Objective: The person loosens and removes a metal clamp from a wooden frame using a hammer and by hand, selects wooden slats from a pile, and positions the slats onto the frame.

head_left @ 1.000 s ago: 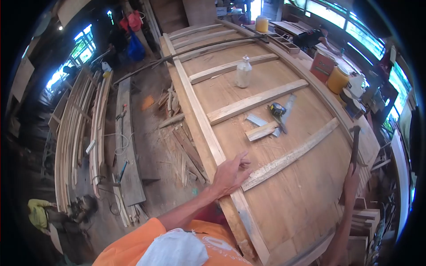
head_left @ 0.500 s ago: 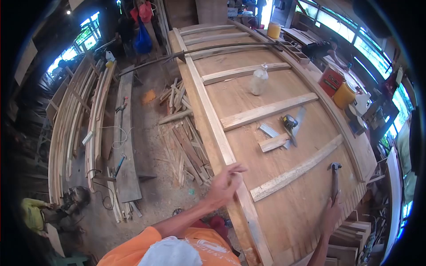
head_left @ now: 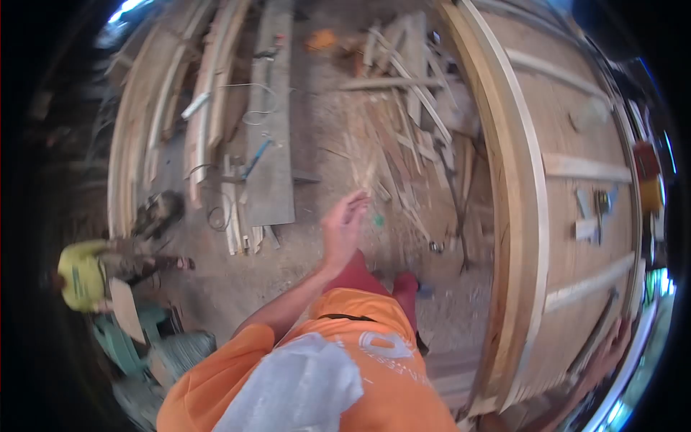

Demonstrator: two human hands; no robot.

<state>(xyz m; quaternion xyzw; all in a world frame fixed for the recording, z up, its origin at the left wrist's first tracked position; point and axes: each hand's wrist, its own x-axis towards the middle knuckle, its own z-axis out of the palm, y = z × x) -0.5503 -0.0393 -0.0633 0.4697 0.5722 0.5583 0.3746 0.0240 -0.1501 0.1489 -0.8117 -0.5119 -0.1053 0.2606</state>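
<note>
Left hand now off pale wooden frame

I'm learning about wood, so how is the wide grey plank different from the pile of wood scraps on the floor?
The grey plank is one long, wide board, while the wood scraps are many narrower pieces. The plank lies straight, but the scraps point all different ways. The plank looks grey; many scraps look brown or pale. Both are wood.
</note>
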